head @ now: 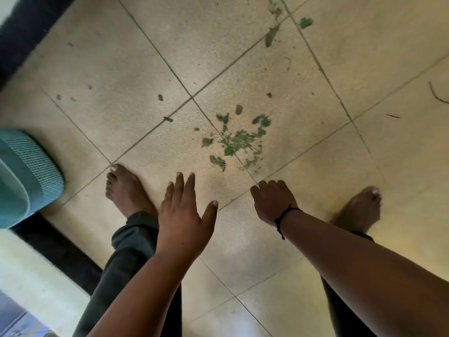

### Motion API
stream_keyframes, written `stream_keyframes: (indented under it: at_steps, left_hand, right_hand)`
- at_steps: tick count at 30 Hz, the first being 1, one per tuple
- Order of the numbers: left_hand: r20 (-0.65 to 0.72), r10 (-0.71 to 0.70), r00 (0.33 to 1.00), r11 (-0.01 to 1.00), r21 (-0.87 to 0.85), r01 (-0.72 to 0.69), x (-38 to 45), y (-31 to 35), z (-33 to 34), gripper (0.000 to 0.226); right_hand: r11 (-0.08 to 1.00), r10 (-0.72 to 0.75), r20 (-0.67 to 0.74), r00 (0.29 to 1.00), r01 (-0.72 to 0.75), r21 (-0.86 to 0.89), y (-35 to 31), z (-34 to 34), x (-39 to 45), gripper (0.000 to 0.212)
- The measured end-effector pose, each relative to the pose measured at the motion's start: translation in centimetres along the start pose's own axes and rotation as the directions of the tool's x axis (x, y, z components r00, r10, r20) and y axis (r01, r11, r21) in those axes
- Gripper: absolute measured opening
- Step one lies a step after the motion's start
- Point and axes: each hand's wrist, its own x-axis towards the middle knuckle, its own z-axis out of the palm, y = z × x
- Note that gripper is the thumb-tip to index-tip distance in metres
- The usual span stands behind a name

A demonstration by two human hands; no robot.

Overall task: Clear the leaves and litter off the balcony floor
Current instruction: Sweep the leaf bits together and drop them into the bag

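A pile of leaf bits (239,142), green and crumbled, lies on the tiled floor (121,69) just ahead of both hands, touching neither. The left hand (184,215) is spread flat, holding nothing. The right hand (272,203) has its fingers curled under; whether it holds anything cannot be told. Two larger leaves (271,36) lie farther off.

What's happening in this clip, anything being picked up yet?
Not yet. A barefoot person stands on the tiled balcony floor, both hands lowered towards it. The left hand is open with fingers spread; the right hand has its fingers curled under, and whether it holds anything cannot be told. A cluster of torn green leaf bits lies just ahead of the hands, with more scraps farther off.
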Motion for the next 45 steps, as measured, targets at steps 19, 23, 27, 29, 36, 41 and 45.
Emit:
stream_keyframes:
  at_steps: [19, 23, 27, 29, 36, 41, 45]
  left_hand:
    - [-0.162, 0.154, 0.975, 0.982, 0.135, -0.132, 3.1, -8.1, -11.5, 0.078]
    - [-0.189, 0.115, 0.975, 0.988, 0.121, -0.093, 3.2, -8.5, -12.7, 0.083]
    - [-0.199, 0.072, 0.977, 0.995, 0.078, -0.058, 3.6, -8.8, -14.2, 0.086]
    - [-0.205, 0.070, 0.976, 0.996, 0.075, -0.056, 3.8, -9.4, -14.7, 0.085]
    - [-0.256, -0.031, 0.966, 0.996, 0.070, 0.050, 4.8, -14.3, -17.0, 0.084]
    - [-0.272, -0.071, 0.960, 0.984, 0.138, 0.112, 8.5, -18.3, -21.0, 0.086]
    - [-0.242, 0.034, 0.970, 0.920, 0.386, 0.064, 19.3, -20.8, -26.1, 0.090]
  right_hand:
    - [0.932, -0.277, -0.298, 0.914, 0.180, -0.314, -5.3, -1.0, 16.6, 0.097]
    - [0.971, 0.161, -0.361, 0.919, -0.213, -0.109, -2.7, -4.7, 16.7, 0.110]
    - [0.959, 0.237, -0.403, 0.884, -0.280, -0.050, -6.4, -8.2, 16.8, 0.102]
    - [0.987, 0.106, -0.453, 0.885, -0.151, -0.062, -10.0, -9.4, 17.6, 0.100]
    - [0.990, -0.138, -0.501, 0.854, 0.120, -0.068, -25.6, -13.4, 22.8, 0.097]
    - [0.997, -0.041, -0.432, 0.901, 0.068, 0.048, -30.7, -15.3, 24.1, 0.087]
    - [0.990, -0.090, -0.436, 0.896, 0.129, 0.061, -30.9, -16.2, 23.1, 0.088]
